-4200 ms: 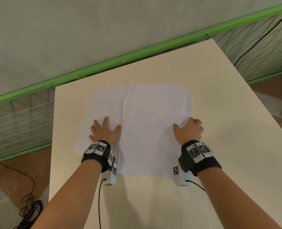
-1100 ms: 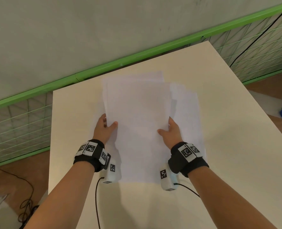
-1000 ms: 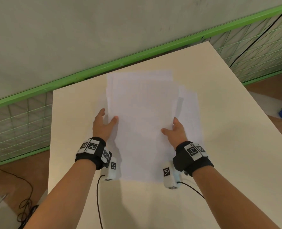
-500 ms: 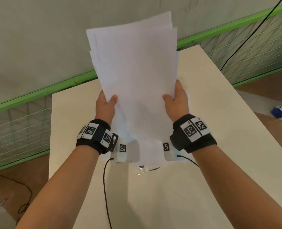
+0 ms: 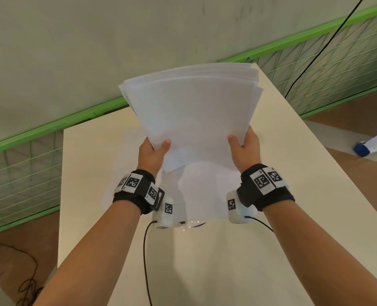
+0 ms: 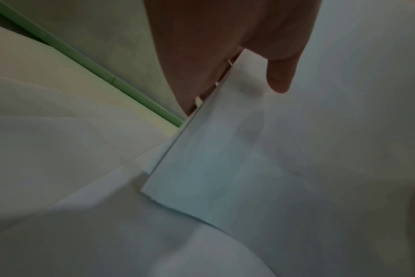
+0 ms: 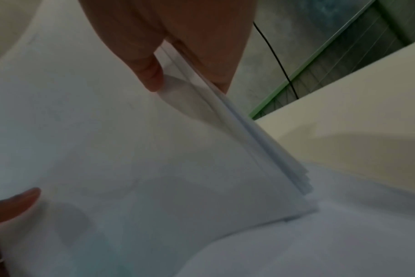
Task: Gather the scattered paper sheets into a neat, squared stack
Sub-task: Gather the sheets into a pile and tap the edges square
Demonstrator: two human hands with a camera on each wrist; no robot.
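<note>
A bundle of several white paper sheets (image 5: 192,111) is held up off the table, tilted away, its top edges fanned and uneven. My left hand (image 5: 153,151) pinches its lower left edge, thumb on the front, fingers behind. My right hand (image 5: 245,146) pinches the lower right edge the same way. In the left wrist view the bundle's (image 6: 225,159) lower corner hangs over more white paper (image 6: 107,234) lying flat. The right wrist view shows the sheets' (image 7: 130,150) offset edges below my thumb. Flat paper (image 5: 205,195) stays on the table under my wrists.
The cream table (image 5: 238,261) stands against a grey wall with a green rail (image 5: 39,129) and wire mesh panels. A black cable (image 5: 315,45) hangs at the right. Cords lie on the brown floor (image 5: 28,283) at the left. A blue-capped object (image 5: 363,149) lies right of the table.
Both hands gathered the spread sheets, lifted them off the table upright, and have now tipped the bundle away and lower. Some paper stayed flat on the table.
</note>
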